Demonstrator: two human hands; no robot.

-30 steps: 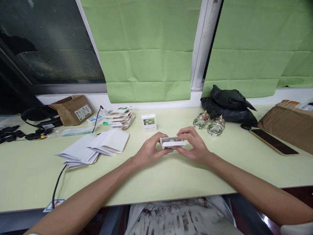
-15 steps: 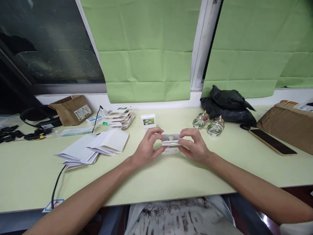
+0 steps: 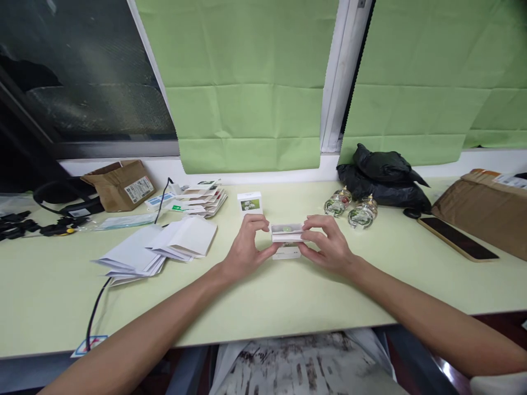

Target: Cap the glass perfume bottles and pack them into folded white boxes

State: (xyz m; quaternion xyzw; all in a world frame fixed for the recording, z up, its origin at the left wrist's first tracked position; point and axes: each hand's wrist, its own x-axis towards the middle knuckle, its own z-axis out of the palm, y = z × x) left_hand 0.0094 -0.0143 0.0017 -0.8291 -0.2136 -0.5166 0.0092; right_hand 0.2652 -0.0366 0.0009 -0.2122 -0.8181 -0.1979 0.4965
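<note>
Both of my hands hold a small white box (image 3: 287, 241) upright on the pale green table (image 3: 267, 296), near its middle. My left hand (image 3: 246, 244) pinches the box's left side, thumb low and fingers curled over the top. On the right side, my right hand (image 3: 327, 243) grips it the same way. A grey inner piece with a green dot shows at the box's open top. A second, closed white box with a picture (image 3: 250, 203) stands just behind.
Folded white paper sheets (image 3: 158, 244) lie to the left, with a stack of flat cartons (image 3: 201, 198) and a brown cardboard box (image 3: 119, 184) behind. Two glass bottles (image 3: 349, 208), a black bag (image 3: 385, 175), a phone (image 3: 457, 237) and a brown parcel (image 3: 486, 206) sit right. A black cable (image 3: 96, 307) crosses the left front.
The box has been tipped up from lying low between my hands to standing taller, and its top with the grey inner piece now shows. Both hands shifted slightly up and back.
</note>
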